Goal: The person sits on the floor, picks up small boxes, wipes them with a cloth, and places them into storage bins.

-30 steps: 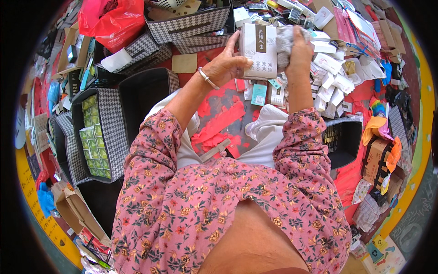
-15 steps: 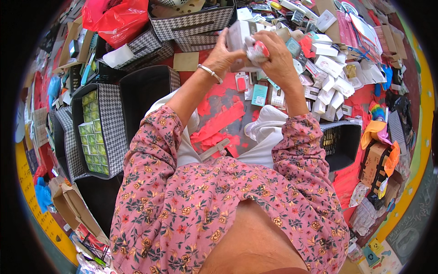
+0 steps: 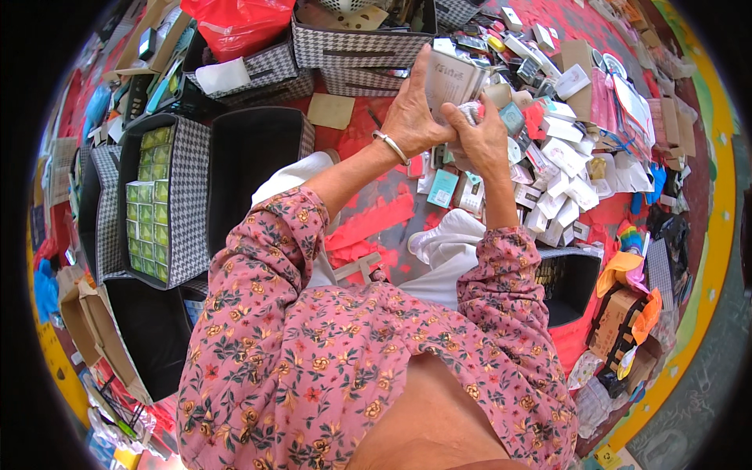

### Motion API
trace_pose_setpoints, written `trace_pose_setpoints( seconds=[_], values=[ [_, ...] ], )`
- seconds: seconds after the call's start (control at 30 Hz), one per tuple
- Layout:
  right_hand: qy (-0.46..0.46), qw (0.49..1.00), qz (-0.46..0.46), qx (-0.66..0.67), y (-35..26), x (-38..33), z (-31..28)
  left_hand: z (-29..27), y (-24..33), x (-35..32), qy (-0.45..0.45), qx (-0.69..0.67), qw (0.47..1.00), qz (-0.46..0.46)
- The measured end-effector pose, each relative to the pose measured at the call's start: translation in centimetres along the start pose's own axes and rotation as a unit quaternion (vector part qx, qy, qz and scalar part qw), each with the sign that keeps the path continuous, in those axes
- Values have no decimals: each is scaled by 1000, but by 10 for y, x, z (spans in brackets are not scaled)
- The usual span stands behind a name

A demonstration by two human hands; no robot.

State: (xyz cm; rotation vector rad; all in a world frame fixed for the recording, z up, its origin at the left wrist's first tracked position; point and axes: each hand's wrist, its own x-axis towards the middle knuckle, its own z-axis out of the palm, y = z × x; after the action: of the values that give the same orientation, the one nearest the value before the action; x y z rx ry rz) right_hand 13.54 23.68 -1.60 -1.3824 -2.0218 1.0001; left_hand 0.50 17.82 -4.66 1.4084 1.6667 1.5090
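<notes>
Box (image 3: 456, 82), pale and grey-white with dark writing on its upturned face, sits tilted in our grasp, held out ahead of us over the floor. Our left hand (image 3: 413, 113) grips it along its left edge, index finger stretched up that side and thumb reaching across below. Our right hand (image 3: 483, 141) is closed around a wad of cloth (image 3: 471, 110), greyish with a touch of red, just beside the box's lower corner; we cannot tell whether the cloth touches it. Our two thumbs come close together there, and we wear a pale bracelet (image 3: 389, 145) on the left wrist.

Just below our right hand lies a teal pack (image 3: 443, 188), and beyond it to the right spreads a heap of small white boxes (image 3: 560, 157). Left of our left hand we see a flat tan card (image 3: 331, 110) on the floor, near our knee. Farther left stand a black-lined bin (image 3: 254, 149) and, beside it, a checked bin (image 3: 188, 196) holding rows of green packs (image 3: 147, 227). Ahead on the left, a red plastic bag (image 3: 239, 27) bulges over more checked containers (image 3: 270, 90).
</notes>
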Motion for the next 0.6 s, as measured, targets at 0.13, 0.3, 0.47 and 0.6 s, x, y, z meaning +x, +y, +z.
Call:
trace_pose_setpoints(
  seconds=[0.13,0.3,0.47,0.6],
  values=[
    [0,998,-3,64,3,5,-1,0,11,-1,14,-5,998,62],
    [24,992,-45,112,8,9,-9,-9,13,2,-57,-169,983,44],
    [-15,990,-68,123,-8,3,-28,-29,-5,19,-136,-189,972,-30],
    [-61,989,-115,71,-4,3,-31,-30,2,18,-233,-280,928,-79]
  ],
)
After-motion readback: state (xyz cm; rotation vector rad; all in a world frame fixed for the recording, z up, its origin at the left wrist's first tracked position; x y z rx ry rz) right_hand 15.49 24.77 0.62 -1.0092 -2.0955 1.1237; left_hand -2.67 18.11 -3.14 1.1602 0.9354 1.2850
